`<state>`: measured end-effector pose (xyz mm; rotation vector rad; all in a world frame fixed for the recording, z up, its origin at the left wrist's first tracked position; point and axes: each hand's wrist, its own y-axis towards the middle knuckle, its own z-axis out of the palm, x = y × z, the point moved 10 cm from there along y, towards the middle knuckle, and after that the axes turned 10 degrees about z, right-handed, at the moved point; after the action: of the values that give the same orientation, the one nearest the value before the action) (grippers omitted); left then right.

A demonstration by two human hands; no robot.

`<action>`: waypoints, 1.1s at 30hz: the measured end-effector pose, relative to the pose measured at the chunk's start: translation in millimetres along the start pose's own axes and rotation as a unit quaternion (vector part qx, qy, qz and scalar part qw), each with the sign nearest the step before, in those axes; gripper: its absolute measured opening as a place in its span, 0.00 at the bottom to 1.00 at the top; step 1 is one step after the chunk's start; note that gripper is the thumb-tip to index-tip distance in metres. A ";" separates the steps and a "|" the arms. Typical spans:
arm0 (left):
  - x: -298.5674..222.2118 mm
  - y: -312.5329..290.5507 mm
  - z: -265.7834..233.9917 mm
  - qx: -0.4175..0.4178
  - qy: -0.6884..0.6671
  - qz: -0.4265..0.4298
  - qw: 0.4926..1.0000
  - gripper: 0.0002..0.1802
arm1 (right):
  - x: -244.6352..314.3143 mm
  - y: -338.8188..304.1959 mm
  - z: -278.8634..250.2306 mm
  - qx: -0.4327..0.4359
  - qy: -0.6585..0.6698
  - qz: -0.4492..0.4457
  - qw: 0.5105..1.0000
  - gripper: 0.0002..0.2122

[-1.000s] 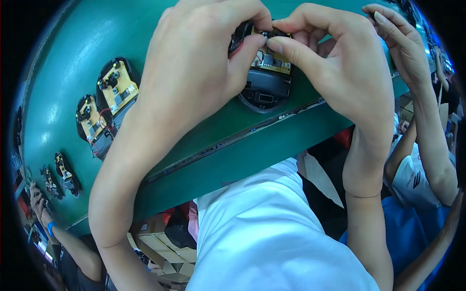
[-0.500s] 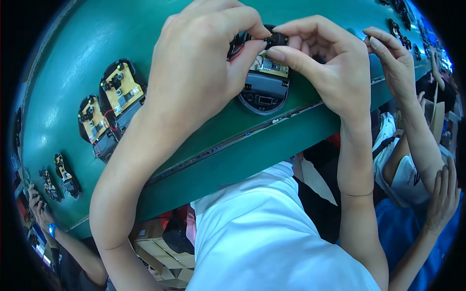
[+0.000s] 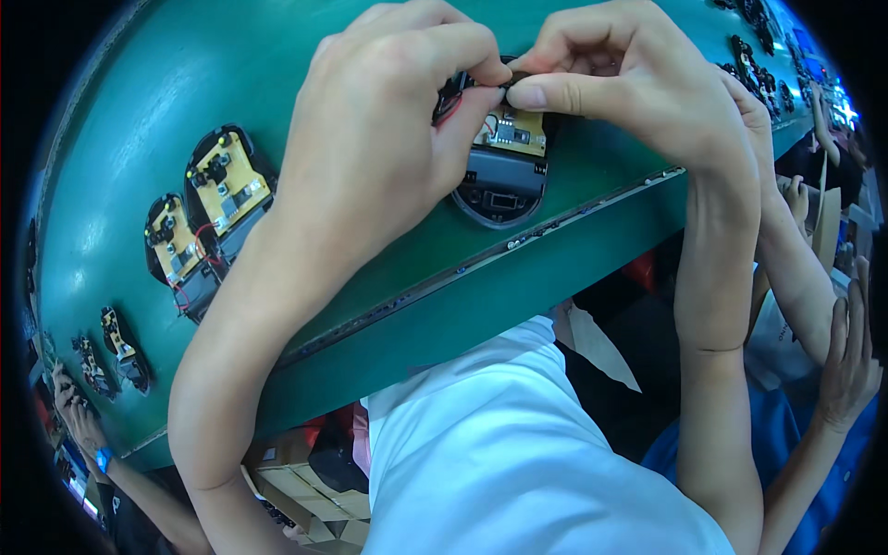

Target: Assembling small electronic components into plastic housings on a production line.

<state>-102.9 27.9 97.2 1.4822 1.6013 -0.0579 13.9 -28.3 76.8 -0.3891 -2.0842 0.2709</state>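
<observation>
An opened computer mouse [image 3: 499,194] lies on the green table in front of me, its black base showing a battery bay. Its tan circuit board [image 3: 518,132] is partly hidden under my fingers. My left hand [image 3: 393,111] is closed in a pinch at the board's far end, beside a loop of red wire [image 3: 448,109]. Meeting it there, my right hand [image 3: 610,79] pinches thumb against forefinger on a small black part [image 3: 507,85], perhaps the scroll wheel. Fingers mostly cover this part, and what the left fingertips hold is hidden.
To the left lie two more opened mice [image 3: 227,180] with tan boards and red wires, and smaller ones [image 3: 123,347] beyond. The table's front edge [image 3: 518,242] has a raised strip. Co-workers' hands [image 3: 79,407] are at the far left and at the right [image 3: 851,361].
My right hand has moved slightly up and left, its thumb closer to the left fingertips, and its forearm has swung right. The black part between the hands is now more covered.
</observation>
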 end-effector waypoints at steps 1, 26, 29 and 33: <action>0.1 -1.4 -1.6 -0.001 0.002 -0.001 1.000 0.08 | 5.1 -0.1 1.3 -0.018 -0.031 0.000 0.999 0.10; -44.6 -31.8 -108.8 0.070 0.087 -0.035 0.993 0.19 | -74.2 101.8 -263.3 -0.685 -0.146 0.276 0.658 0.44; -41.7 -58.4 -143.0 0.037 0.093 -0.080 0.992 0.15 | -125.3 57.8 -317.9 -0.713 -0.172 0.334 0.592 0.46; -41.5 -73.6 -175.5 0.004 0.002 -0.062 0.998 0.11 | -221.4 18.6 -376.9 -0.659 -0.063 0.333 0.671 0.41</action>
<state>-269.0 79.0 185.2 1.3873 1.6973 -0.1321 448.0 -81.5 89.2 -2.0430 -1.8162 -0.9275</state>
